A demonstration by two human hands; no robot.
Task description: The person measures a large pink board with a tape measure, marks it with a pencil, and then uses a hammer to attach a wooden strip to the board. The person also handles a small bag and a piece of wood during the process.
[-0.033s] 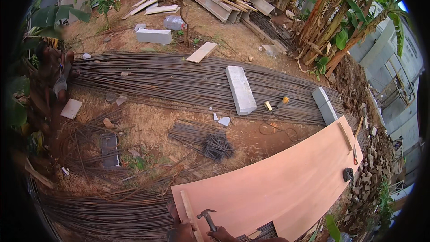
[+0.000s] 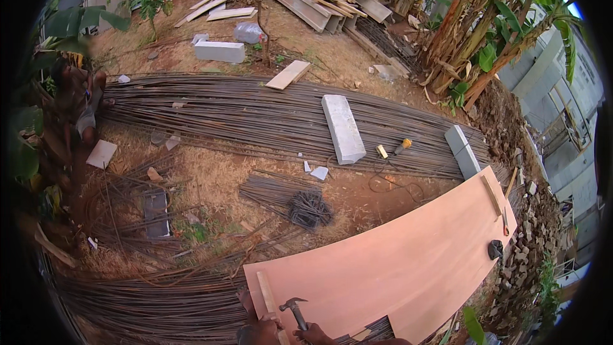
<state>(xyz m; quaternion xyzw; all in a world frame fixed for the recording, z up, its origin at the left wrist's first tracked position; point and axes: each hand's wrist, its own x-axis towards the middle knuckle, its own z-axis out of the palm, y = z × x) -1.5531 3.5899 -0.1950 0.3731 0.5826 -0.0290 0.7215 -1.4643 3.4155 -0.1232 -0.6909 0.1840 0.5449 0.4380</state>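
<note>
At the bottom edge, my right hand (image 2: 314, 333) is closed round the handle of a claw hammer (image 2: 294, 306), its metal head raised over a plywood sheet (image 2: 383, 249). Beside it, my left hand (image 2: 259, 332) has its fingers drawn together at a narrow wooden batten (image 2: 265, 294) along the sheet's left end. Whatever those fingers pinch, if anything, is too small to make out. A second short batten (image 2: 492, 193) lies across the far right end of the sheet.
Long steel rebars (image 2: 230, 112) spread across the ground, with more bars (image 2: 147, 303) at lower left. A white block (image 2: 343, 129), a grey block (image 2: 462, 152) and a yellow power tool (image 2: 403, 145) rest there. Another person (image 2: 80, 99) sits at left. Rubble (image 2: 527, 243) borders the right.
</note>
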